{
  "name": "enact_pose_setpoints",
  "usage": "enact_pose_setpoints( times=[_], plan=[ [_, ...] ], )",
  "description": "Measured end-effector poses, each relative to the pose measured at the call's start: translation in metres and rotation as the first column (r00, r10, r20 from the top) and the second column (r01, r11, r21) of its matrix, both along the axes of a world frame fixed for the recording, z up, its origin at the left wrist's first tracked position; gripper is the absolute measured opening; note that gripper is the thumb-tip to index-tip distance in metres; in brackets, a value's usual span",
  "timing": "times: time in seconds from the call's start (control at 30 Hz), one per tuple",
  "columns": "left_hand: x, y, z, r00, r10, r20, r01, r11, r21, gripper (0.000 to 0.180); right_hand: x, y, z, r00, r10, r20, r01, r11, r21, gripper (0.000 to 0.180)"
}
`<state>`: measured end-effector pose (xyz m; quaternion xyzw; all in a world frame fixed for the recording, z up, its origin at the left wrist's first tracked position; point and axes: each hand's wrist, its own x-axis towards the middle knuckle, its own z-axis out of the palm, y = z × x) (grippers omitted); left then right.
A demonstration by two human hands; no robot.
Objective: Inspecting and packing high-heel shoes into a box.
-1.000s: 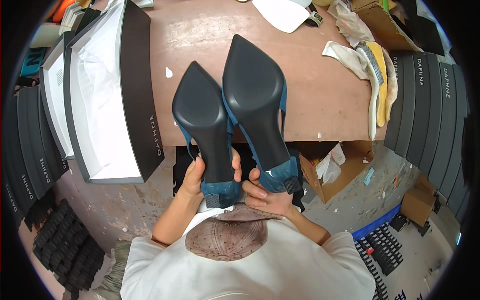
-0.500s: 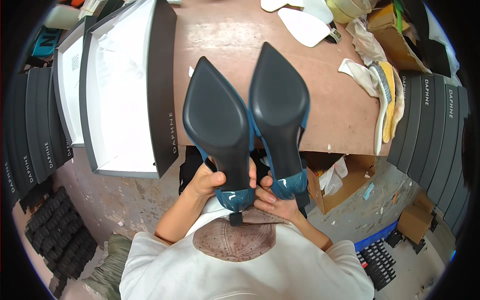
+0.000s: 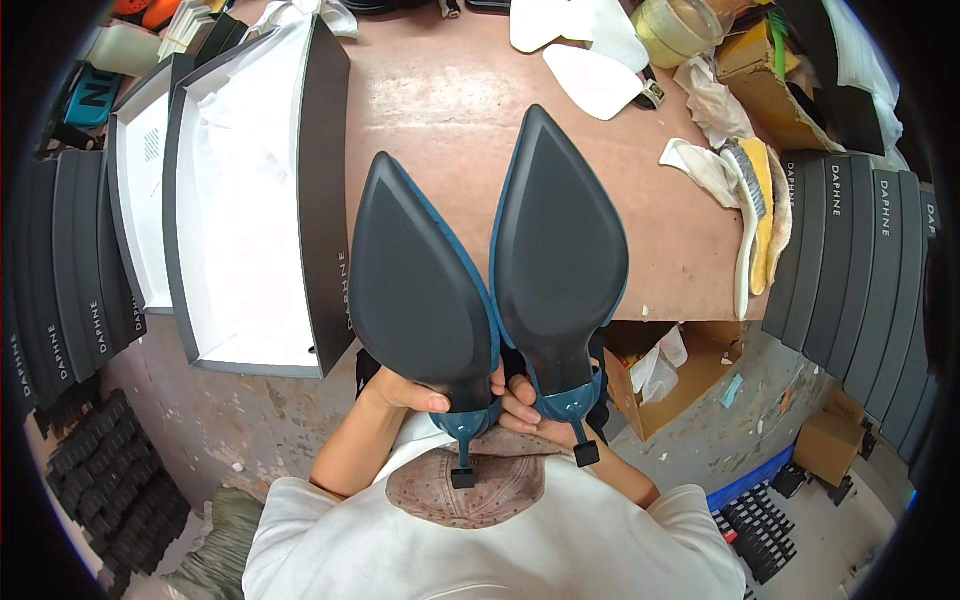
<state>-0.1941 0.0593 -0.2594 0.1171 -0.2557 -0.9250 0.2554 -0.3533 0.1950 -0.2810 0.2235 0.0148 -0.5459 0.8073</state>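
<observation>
Box (image 3: 329, 200) lies open left of the fingers, white lining showing; left hand (image 3: 393, 389) grips the first blue shoe (image 3: 415, 290) near its heel, sole up; right hand (image 3: 523, 410) clasps the second shoe (image 3: 560, 240) likewise. Both are out, neither boxed yet.

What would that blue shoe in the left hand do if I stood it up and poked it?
The blue shoe might tip easily, since its heel is so thin. Its smooth dark sole has a clear, even shape, so it probably wouldn't flop, and might feel slippery.
</observation>
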Motion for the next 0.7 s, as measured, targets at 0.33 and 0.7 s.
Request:
enact_pose_setpoints(
  times=[0.33, 0.7],
  plan=[
    [-0.011, -0.005, 0.001, 0.985, 0.105, 0.139, -0.123, 0.985, 0.124, 0.082, 0.007, -0.003, 0.008, 0.990, -0.133, 0.043, 0.134, 0.991, -0.013, 0.088],
    [-0.028, -0.024, 0.000, 0.953, 0.151, 0.263, -0.191, 0.972, 0.136, 0.064, -0.089, -0.011, 0.067, -0.066, 0.428, -0.901, -0.391, 0.820, 0.418, 0.041]
  ],
)
